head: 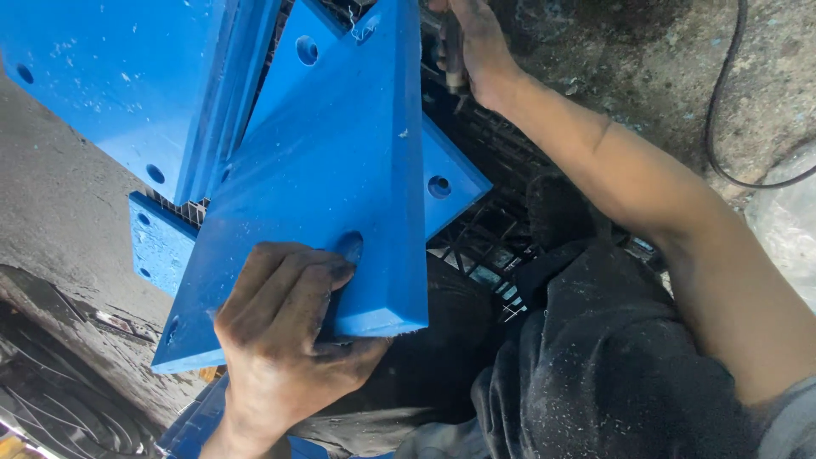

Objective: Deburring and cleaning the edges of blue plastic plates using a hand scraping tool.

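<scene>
Blue plastic slab (331, 161), thick and drilled with holes, rests tilted over a black crate (484, 229) among other blue slabs (127, 76). Left hand (285, 336) clamps its near edge; right hand (476, 42) grips a dark tool (452, 51) at the far end.

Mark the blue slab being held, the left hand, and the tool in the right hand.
blue slab (340, 161), head view, on its flat top face.
left hand (280, 327), head view, on the knuckles.
tool (452, 55), head view, on its dark shaft.
</scene>
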